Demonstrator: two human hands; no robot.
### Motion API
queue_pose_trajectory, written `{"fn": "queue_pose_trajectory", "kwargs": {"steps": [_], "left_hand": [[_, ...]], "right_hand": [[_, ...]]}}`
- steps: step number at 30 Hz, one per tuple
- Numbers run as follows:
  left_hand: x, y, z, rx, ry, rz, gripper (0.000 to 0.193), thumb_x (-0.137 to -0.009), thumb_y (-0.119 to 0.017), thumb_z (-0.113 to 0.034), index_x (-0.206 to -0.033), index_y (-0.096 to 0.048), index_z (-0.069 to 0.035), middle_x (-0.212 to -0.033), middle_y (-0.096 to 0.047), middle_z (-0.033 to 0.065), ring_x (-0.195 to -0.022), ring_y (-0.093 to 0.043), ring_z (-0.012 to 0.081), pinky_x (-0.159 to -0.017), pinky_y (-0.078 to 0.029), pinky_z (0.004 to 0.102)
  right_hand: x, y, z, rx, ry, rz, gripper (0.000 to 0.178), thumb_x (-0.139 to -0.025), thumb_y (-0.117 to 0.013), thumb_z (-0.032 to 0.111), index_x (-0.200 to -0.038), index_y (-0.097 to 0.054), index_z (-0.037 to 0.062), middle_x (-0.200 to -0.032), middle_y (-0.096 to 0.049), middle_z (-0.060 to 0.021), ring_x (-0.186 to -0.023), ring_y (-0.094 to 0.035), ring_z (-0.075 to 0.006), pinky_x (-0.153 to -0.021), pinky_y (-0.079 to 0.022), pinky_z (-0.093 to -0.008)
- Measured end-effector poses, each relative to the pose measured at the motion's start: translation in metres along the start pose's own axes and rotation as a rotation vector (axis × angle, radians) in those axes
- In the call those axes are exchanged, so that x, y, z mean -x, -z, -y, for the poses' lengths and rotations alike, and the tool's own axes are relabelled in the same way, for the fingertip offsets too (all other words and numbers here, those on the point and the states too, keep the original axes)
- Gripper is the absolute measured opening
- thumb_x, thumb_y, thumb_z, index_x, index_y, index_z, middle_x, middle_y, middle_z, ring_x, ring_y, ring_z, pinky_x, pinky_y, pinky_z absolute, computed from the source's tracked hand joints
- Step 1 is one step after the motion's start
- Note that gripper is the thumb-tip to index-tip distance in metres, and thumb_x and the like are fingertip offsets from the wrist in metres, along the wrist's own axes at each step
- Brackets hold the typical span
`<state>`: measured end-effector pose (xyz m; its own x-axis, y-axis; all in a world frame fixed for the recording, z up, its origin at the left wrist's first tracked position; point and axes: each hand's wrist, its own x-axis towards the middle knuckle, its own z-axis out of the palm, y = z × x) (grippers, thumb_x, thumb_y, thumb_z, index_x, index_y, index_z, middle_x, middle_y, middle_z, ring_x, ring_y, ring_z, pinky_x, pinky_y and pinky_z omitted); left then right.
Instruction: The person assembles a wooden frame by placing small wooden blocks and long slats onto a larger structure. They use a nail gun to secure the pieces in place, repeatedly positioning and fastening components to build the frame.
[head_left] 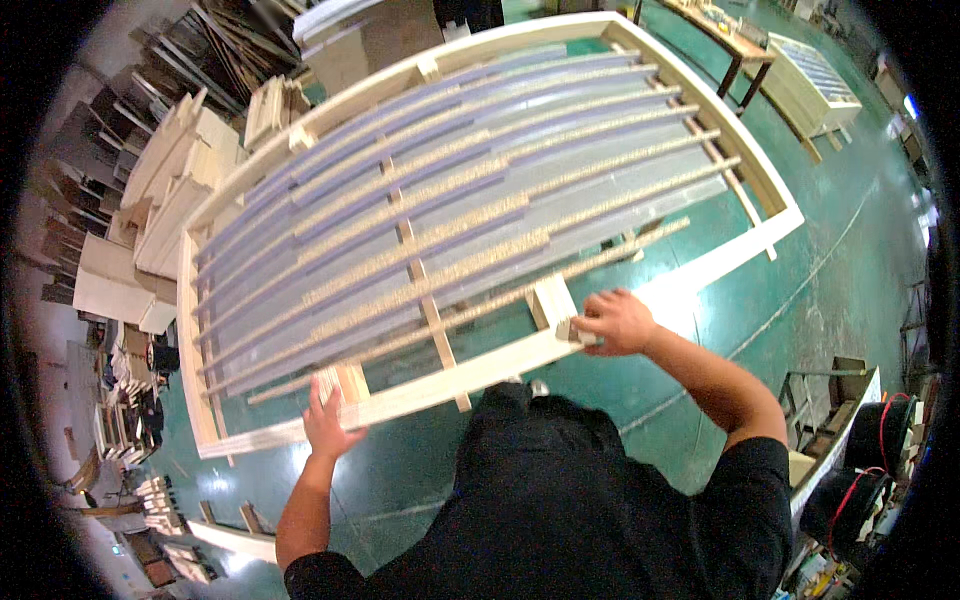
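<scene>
A large pale wooden frame [480, 372] lies in front of me, with long slats [590, 180] and bluish-grey strips across it. My left hand [330, 425] is at the near rail towards its left end. Its fingers stretch up against a short wooden block [350, 383], the thumb spread apart along the rail. Further right, my right hand [617, 322] has its fingers curled over the same near rail, at the end of another short wooden block [552, 302]. Its palm side is hidden.
Wooden panels [185, 190] are stacked beyond the frame's left side. A workbench [725, 35] and a slatted wooden box [815, 85] stand at the far right. Black reels [845, 505] with red cord sit at the lower right. The floor [690, 400] is green.
</scene>
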<state>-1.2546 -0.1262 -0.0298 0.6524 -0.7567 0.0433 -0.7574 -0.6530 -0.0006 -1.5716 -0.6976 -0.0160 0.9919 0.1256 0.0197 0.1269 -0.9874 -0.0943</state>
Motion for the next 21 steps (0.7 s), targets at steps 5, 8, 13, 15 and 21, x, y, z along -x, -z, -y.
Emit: {"fn": "queue_pose_trajectory", "kwargs": {"steps": [5,8,13,15,21], "left_hand": [[-0.013,0.006,-0.009,-0.028,-0.041,-0.048,0.106,-0.054,-0.089,-0.053,-0.146,-0.048,-0.019,-0.164,-0.026,0.0274,-0.142,-0.042,0.0410,-0.091,-0.045,0.0516],[-0.012,0.009,-0.010,-0.032,-0.025,-0.039,0.104,-0.054,-0.088,-0.053,-0.143,-0.049,-0.017,-0.163,-0.027,0.0279,-0.141,-0.042,0.0410,-0.091,-0.044,0.0518],[-0.016,0.007,-0.004,0.021,-0.029,0.049,0.115,-0.051,-0.091,-0.054,-0.147,-0.042,-0.011,-0.163,-0.021,0.0316,-0.144,-0.036,0.0465,-0.096,-0.041,0.0572],[-0.014,0.011,-0.003,0.028,-0.050,0.060,0.114,-0.052,-0.090,-0.055,-0.146,-0.045,-0.010,-0.162,-0.021,0.0322,-0.144,-0.036,0.0463,-0.095,-0.041,0.0562],[-0.009,0.003,0.008,0.034,-0.080,0.123,0.121,-0.054,-0.087,-0.061,-0.151,-0.037,-0.010,-0.163,-0.019,0.0340,-0.143,-0.036,0.0486,-0.097,-0.040,0.0603]], "right_hand": [[0.006,0.012,0.003,-0.015,-0.040,0.004,0.062,-0.078,-0.079,0.050,-0.131,-0.052,0.0306,-0.107,-0.058,-0.0046,-0.102,-0.063,-0.0266,-0.079,-0.052,-0.0462],[0.003,0.018,0.006,-0.026,-0.051,0.027,0.059,-0.079,-0.078,0.051,-0.129,-0.053,0.0315,-0.108,-0.058,-0.0045,-0.102,-0.063,-0.0267,-0.078,-0.053,-0.0460],[0.004,0.017,0.004,-0.048,-0.039,0.027,0.056,-0.081,-0.077,0.051,-0.128,-0.053,0.0307,-0.107,-0.057,-0.0058,-0.101,-0.064,-0.0276,-0.078,-0.053,-0.0465],[0.005,0.014,0.002,-0.050,-0.036,0.042,0.055,-0.082,-0.076,0.052,-0.127,-0.053,0.0303,-0.108,-0.057,-0.0067,-0.102,-0.064,-0.0289,-0.079,-0.053,-0.0471],[0.006,0.008,0.000,-0.053,-0.031,0.017,0.068,-0.081,-0.076,0.054,-0.139,-0.050,0.0320,-0.115,-0.057,-0.0090,-0.107,-0.063,-0.0303,-0.087,-0.052,-0.0479]]}}
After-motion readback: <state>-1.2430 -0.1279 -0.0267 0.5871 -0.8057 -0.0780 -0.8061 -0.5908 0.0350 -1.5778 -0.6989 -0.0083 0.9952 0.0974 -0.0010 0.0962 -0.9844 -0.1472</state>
